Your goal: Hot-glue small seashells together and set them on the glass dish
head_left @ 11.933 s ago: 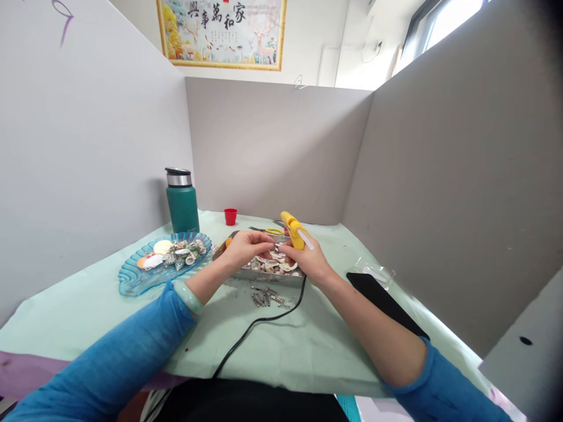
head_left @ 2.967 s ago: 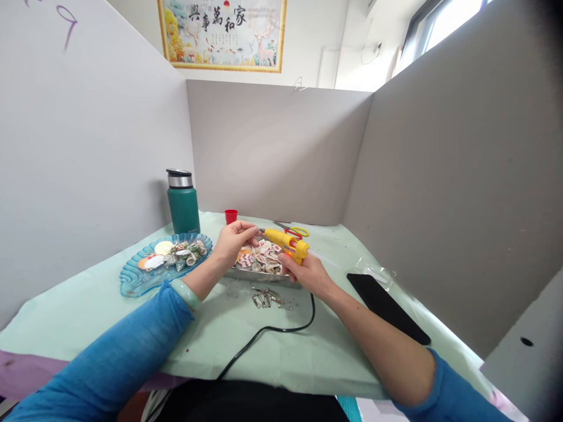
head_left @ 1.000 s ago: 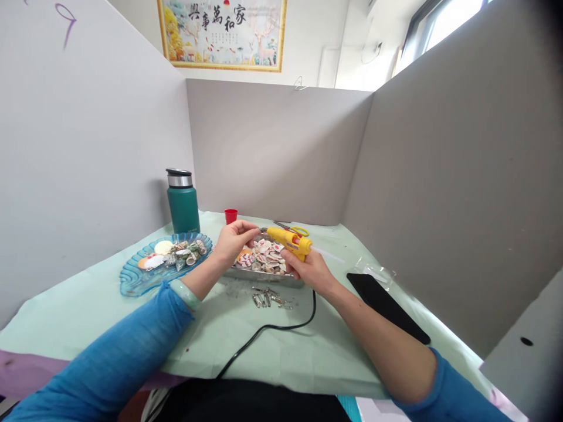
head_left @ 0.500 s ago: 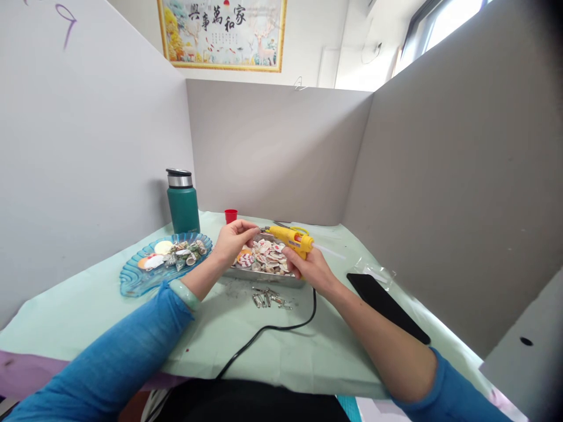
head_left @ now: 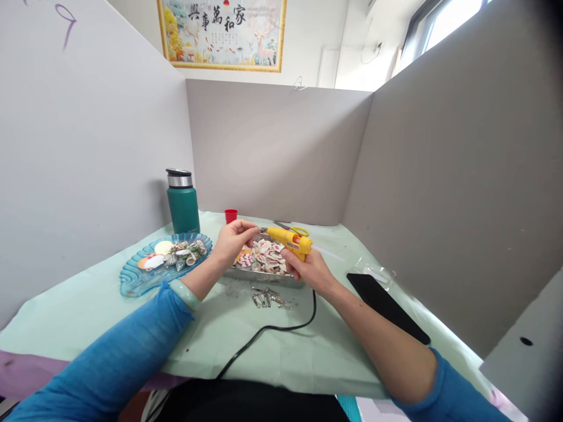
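The yellow glue gun [head_left: 288, 239], held in the right hand [head_left: 308, 266], lies lengthwise across the metal tray [head_left: 259, 274], nozzle pointing left. Just beyond its tip, the left hand [head_left: 237, 237], pinched narrow, seems to hold a small piece, too tiny to identify.

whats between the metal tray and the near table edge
In the head view, a small scatter of metal pieces lies just in front of the metal tray; nearer the table edge, a black cable curves across, leading toward the yellow glue gun.
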Action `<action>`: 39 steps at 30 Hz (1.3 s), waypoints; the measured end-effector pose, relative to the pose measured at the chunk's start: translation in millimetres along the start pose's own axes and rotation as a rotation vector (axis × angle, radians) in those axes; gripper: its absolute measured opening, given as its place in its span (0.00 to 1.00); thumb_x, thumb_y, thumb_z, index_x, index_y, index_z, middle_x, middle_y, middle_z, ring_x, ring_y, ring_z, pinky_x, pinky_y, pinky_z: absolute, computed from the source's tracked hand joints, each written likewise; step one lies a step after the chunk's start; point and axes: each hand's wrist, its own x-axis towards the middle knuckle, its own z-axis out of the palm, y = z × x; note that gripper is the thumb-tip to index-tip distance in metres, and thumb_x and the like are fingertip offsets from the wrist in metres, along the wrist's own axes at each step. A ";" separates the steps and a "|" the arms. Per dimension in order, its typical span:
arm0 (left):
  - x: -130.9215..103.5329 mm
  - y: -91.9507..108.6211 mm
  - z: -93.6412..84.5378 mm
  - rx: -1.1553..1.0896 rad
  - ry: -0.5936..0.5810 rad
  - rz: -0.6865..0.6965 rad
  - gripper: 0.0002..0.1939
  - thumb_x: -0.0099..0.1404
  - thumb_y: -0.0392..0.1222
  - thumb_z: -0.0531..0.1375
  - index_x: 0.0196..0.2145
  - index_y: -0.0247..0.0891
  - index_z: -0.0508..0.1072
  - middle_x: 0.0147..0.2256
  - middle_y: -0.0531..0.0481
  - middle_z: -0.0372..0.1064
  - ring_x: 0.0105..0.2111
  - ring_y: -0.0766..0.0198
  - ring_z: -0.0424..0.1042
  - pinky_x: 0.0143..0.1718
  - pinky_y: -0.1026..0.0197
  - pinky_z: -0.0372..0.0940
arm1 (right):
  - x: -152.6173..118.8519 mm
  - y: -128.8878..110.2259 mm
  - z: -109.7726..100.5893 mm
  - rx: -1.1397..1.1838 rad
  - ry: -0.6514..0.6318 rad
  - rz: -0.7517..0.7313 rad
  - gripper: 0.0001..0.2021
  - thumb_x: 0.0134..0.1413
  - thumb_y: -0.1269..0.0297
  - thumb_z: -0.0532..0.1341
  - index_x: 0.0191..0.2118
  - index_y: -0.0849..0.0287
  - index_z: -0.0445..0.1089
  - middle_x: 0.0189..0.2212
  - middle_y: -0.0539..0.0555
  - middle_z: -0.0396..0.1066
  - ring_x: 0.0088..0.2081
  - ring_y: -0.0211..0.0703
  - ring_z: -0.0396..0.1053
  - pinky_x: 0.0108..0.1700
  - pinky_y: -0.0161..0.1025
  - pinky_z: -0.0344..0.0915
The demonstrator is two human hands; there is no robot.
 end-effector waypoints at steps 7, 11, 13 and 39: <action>-0.3 -0.9 0.3 -0.005 0.002 0.014 0.11 0.49 0.42 0.67 0.28 0.34 0.71 0.20 0.53 0.69 0.17 0.72 0.63 0.22 0.66 0.60 | 1.3 2.5 -0.3 0.020 0.009 -0.013 0.23 0.50 0.42 0.58 0.21 0.59 0.63 0.16 0.48 0.62 0.17 0.33 0.58 0.22 0.34 0.57; -0.3 -0.2 0.4 -0.002 0.001 0.009 0.12 0.49 0.42 0.67 0.28 0.34 0.71 0.20 0.53 0.68 0.17 0.72 0.63 0.22 0.67 0.60 | 1.2 4.1 0.7 0.009 -0.003 -0.005 0.23 0.50 0.42 0.58 0.21 0.59 0.63 0.17 0.48 0.64 0.18 0.33 0.58 0.23 0.34 0.57; -0.3 0.3 0.6 -0.005 0.001 0.007 0.12 0.49 0.42 0.67 0.28 0.34 0.71 0.20 0.53 0.69 0.17 0.72 0.63 0.22 0.67 0.60 | 1.0 3.5 0.5 0.010 0.016 -0.006 0.23 0.50 0.42 0.58 0.21 0.59 0.63 0.16 0.48 0.63 0.18 0.34 0.58 0.23 0.34 0.57; 0.5 -1.7 0.6 -0.018 0.010 0.011 0.11 0.49 0.41 0.67 0.28 0.35 0.71 0.21 0.53 0.69 0.18 0.72 0.63 0.22 0.67 0.60 | -0.2 0.3 0.5 -0.005 0.016 -0.021 0.22 0.51 0.43 0.57 0.21 0.58 0.63 0.15 0.48 0.62 0.17 0.34 0.58 0.23 0.34 0.58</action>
